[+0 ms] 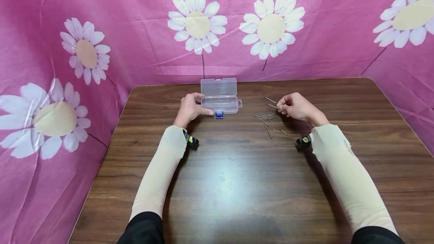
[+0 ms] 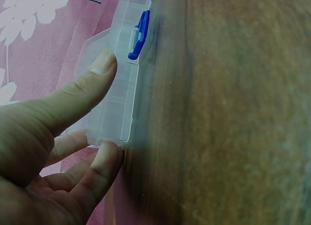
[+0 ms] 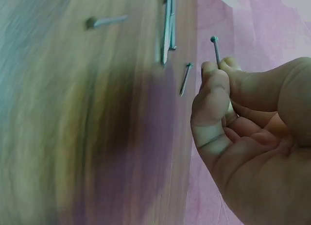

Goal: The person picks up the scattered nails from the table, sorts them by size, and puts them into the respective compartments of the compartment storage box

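Observation:
A clear plastic box [image 1: 225, 105] stands with its lid [image 1: 218, 87] raised at the back of the table, its blue latch [image 1: 219, 115] facing me. My left hand [image 1: 190, 110] holds the box's left end, with the thumb along the front wall and fingertips at the end wall in the left wrist view. Between thumb and index finger, my right hand [image 1: 296, 107] pinches a nail [image 3: 216, 50], its head sticking out past the fingertips. Several loose nails [image 1: 268, 131] lie scattered on the table between the box and my right hand.
The wooden table [image 1: 223, 206] carries everything, its back edge close behind the box. Behind it hangs a pink cloth [image 1: 142, 48] with white flowers. A small hanging tab [image 1: 240, 103] juts from the box's right end.

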`<move>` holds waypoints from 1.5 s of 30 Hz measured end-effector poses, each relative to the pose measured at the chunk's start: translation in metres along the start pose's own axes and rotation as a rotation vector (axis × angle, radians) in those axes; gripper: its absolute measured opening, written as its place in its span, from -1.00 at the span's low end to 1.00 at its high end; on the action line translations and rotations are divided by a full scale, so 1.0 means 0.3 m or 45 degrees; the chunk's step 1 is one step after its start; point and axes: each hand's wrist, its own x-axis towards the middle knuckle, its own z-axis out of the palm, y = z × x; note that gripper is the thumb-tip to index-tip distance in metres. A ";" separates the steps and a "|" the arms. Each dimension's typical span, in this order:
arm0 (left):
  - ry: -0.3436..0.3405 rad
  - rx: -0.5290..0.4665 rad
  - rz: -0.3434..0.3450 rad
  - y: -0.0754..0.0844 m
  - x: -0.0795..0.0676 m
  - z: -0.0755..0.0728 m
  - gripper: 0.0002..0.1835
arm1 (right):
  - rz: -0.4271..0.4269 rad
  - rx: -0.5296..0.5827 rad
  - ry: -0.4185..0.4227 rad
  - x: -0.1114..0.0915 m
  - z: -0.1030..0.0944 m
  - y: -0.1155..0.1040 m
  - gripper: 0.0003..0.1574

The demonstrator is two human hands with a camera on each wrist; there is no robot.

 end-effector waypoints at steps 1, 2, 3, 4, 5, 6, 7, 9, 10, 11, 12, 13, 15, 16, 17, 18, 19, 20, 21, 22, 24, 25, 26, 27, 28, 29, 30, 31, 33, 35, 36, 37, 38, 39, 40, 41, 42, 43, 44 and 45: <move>-0.002 0.000 -0.002 0.000 0.000 -0.001 -0.14 | 0.001 0.027 0.003 0.002 0.002 -0.003 -0.83; -0.003 -0.003 -0.006 0.000 0.000 -0.002 -0.14 | 0.005 0.050 0.005 0.005 0.004 -0.006 -0.83; -0.001 -0.007 -0.009 0.000 0.000 -0.003 -0.14 | 0.006 0.063 0.006 0.008 0.006 -0.011 -0.83; -0.001 -0.011 -0.015 0.000 0.000 -0.005 -0.14 | 0.009 0.075 0.005 0.011 0.008 -0.016 -0.83; -0.001 -0.012 -0.021 0.001 0.000 -0.006 -0.13 | 0.009 0.089 0.002 0.015 0.011 -0.022 -0.83; 0.001 -0.012 -0.025 0.000 0.001 -0.008 -0.13 | 0.008 0.099 -0.001 0.019 0.013 -0.028 -0.83; 0.003 -0.014 -0.031 0.000 0.000 -0.009 -0.13 | 0.006 0.109 -0.004 0.024 0.016 -0.035 -0.82; 0.006 -0.014 -0.033 -0.001 0.001 -0.011 -0.13 | 0.000 0.133 -0.006 0.035 0.020 -0.048 -0.81; 0.008 -0.013 -0.033 -0.002 0.001 -0.012 -0.13 | -0.009 0.141 -0.009 0.040 0.022 -0.055 -0.81; 0.010 -0.013 -0.030 -0.002 0.002 -0.013 -0.13 | -0.020 0.145 -0.010 0.047 0.024 -0.062 -0.80; 0.012 -0.015 -0.028 -0.003 0.002 -0.014 -0.14 | -0.030 0.149 -0.014 0.053 0.026 -0.068 -0.79; 0.014 -0.016 -0.027 -0.002 0.002 -0.015 -0.14 | -0.043 0.152 -0.017 0.059 0.028 -0.075 -0.79; 0.016 -0.020 -0.025 -0.002 0.003 -0.015 -0.14 | -0.068 0.159 -0.032 0.072 0.034 -0.087 -0.78; 0.016 -0.019 -0.027 -0.001 0.002 -0.016 -0.14 | -0.079 0.164 -0.040 0.078 0.037 -0.093 -0.78; 0.014 -0.018 -0.030 -0.001 0.002 -0.016 -0.14 | -0.087 0.170 -0.050 0.083 0.041 -0.099 -0.77; 0.012 -0.016 -0.036 0.000 0.002 -0.016 -0.14 | -0.092 0.178 -0.060 0.088 0.044 -0.105 -0.77; 0.009 -0.013 -0.044 0.001 0.002 -0.016 -0.14 | -0.097 0.182 -0.068 0.094 0.048 -0.111 -0.77; 0.008 -0.009 -0.050 0.002 0.001 -0.016 -0.14 | -0.098 0.186 -0.075 0.098 0.052 -0.118 -0.77; 0.008 -0.004 -0.055 0.002 0.001 -0.016 -0.14 | -0.101 0.184 -0.082 0.103 0.056 -0.124 -0.76; 0.007 -0.001 -0.059 0.002 0.002 -0.016 -0.14 | -0.103 0.180 -0.089 0.107 0.060 -0.130 -0.76; 0.008 -0.001 -0.066 0.002 0.003 -0.016 -0.14 | -0.104 0.166 -0.100 0.117 0.069 -0.144 -0.77; 0.009 -0.003 -0.066 0.001 0.003 -0.015 -0.14 | -0.105 0.158 -0.105 0.121 0.074 -0.150 -0.77; 0.008 -0.004 -0.066 0.000 0.004 -0.015 -0.14 | -0.106 0.150 -0.111 0.126 0.079 -0.157 -0.77; 0.008 -0.007 -0.065 0.000 0.004 -0.014 -0.13 | -0.111 0.144 -0.116 0.132 0.084 -0.164 -0.77; 0.009 -0.008 -0.062 -0.001 0.005 -0.014 -0.13 | -0.113 0.141 -0.121 0.138 0.090 -0.172 -0.77; 0.009 -0.011 -0.060 -0.001 0.005 -0.014 -0.13 | -0.117 0.135 -0.125 0.145 0.097 -0.179 -0.77; 0.010 -0.013 -0.059 -0.002 0.005 -0.014 -0.13 | -0.118 0.129 -0.130 0.151 0.104 -0.187 -0.77; 0.011 -0.016 -0.059 -0.002 0.004 -0.013 -0.13 | -0.119 0.123 -0.133 0.157 0.112 -0.195 -0.77; 0.014 -0.022 -0.062 -0.003 0.003 -0.012 -0.13 | -0.127 0.100 -0.143 0.168 0.127 -0.210 -0.76; 0.011 -0.027 -0.066 -0.005 0.002 -0.008 -0.13 | -0.126 0.073 -0.148 0.176 0.143 -0.224 -0.75; 0.007 -0.031 -0.070 -0.006 0.002 -0.005 -0.14 | -0.126 0.058 -0.151 0.180 0.150 -0.231 -0.75; 0.004 -0.036 -0.072 -0.006 0.001 -0.003 -0.14 | -0.124 0.049 -0.153 0.182 0.158 -0.237 -0.75; 0.003 -0.039 -0.073 -0.006 0.000 0.000 -0.14 | -0.123 0.038 -0.156 0.186 0.164 -0.243 -0.74; 0.002 -0.042 -0.072 -0.006 0.000 0.002 -0.14 | -0.119 0.035 -0.155 0.188 0.171 -0.248 -0.74; 0.002 -0.042 -0.068 -0.005 0.000 0.004 -0.14 | -0.114 0.037 -0.153 0.191 0.178 -0.253 -0.75; 0.002 -0.045 -0.069 -0.004 -0.001 0.005 -0.14 | -0.112 0.035 -0.153 0.195 0.185 -0.257 -0.74; 0.003 -0.046 -0.069 -0.002 -0.001 0.005 -0.14 | -0.111 0.034 -0.152 0.199 0.191 -0.261 -0.74; 0.004 -0.043 -0.068 0.000 -0.001 0.005 -0.14 | -0.109 0.037 -0.149 0.203 0.198 -0.264 -0.74; 0.004 -0.041 -0.072 0.002 -0.002 0.005 -0.14 | -0.109 0.037 -0.145 0.207 0.204 -0.266 -0.75; 0.001 -0.040 -0.076 0.004 -0.003 0.004 -0.13 | -0.112 0.034 -0.142 0.210 0.211 -0.268 -0.75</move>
